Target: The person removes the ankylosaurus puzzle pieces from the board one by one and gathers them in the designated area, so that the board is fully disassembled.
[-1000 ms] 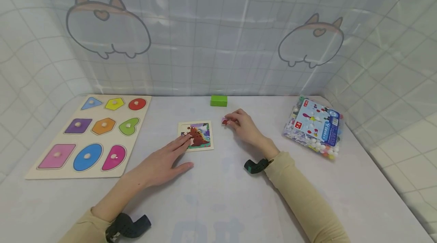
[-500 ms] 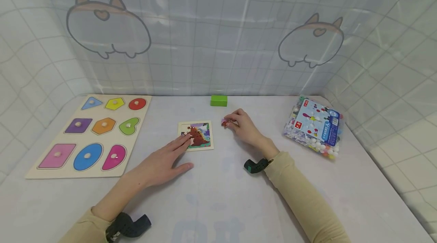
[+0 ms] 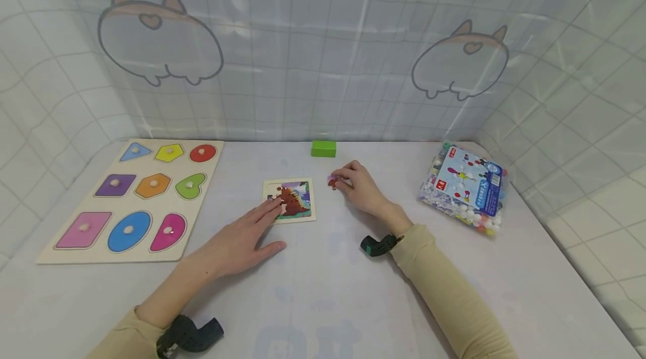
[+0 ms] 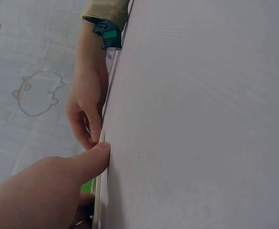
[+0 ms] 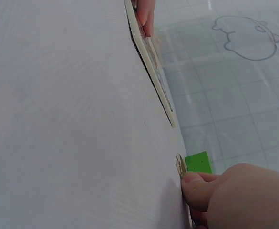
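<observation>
A small square jigsaw puzzle [image 3: 298, 202] with a brown dinosaur picture and a pale frame lies mid-table in the head view. My left hand [image 3: 237, 244] reaches over its left side, fingers extended and fingertips resting on the picture, thumb spread on the cloth. Those fingertips cover part of the puzzle's left half. To the right of the frame, my right hand [image 3: 364, 188] pinches a small red and purple puzzle piece [image 3: 331, 181] between thumb and fingers. In the right wrist view the piece [image 5: 181, 164] appears edge-on, close to the tabletop.
On the left lies a wooden shape board [image 3: 143, 206] with colourful knobbed pieces. A green block [image 3: 323, 149] sits near the back edge. Toward the right stands a clear box [image 3: 464, 186] of small colourful parts. A tiled-pattern sheet [image 3: 313, 50] rises behind the table.
The puzzle piece has turned slightly between the right hand's fingers since one second ago. My left hand stays in place on the puzzle.
</observation>
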The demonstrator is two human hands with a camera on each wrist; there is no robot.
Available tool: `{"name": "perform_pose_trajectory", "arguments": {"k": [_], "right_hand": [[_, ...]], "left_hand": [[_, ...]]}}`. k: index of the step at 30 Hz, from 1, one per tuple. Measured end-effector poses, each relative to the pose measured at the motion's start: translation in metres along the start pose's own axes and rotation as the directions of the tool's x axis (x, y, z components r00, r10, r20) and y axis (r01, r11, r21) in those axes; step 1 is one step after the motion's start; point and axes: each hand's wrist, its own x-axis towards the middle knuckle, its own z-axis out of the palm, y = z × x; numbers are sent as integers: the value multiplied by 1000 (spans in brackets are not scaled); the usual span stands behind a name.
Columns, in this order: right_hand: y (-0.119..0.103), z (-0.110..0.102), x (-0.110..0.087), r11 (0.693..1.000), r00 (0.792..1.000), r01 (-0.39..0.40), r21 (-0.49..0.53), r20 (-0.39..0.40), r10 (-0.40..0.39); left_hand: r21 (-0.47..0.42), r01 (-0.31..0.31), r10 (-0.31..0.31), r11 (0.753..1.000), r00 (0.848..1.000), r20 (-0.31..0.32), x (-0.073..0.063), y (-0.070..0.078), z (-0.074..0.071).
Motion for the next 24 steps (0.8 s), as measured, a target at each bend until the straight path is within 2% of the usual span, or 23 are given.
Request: {"name": "perform_pose_trajectory", "arguments": {"k": [7, 16, 21, 24], "right_hand": [[0, 1, 1, 1000, 1000, -9, 1, -7, 9], [-1, 1, 0, 1000, 1000, 17, 6, -18, -17], [-1, -1, -1, 1000, 999, 16, 8, -28, -16], [-1, -1, -2, 1000, 1000, 17, 5, -26, -17]], "left_hand": [[22, -1, 1, 1000, 1000, -7, 0, 1, -1], [85, -8, 10, 996, 1000, -16, 1, 8, -7], [116, -11, 11, 993, 1000, 0, 5, 13, -8], [99, -12, 11, 995, 1000, 12, 7, 14, -7]]}}
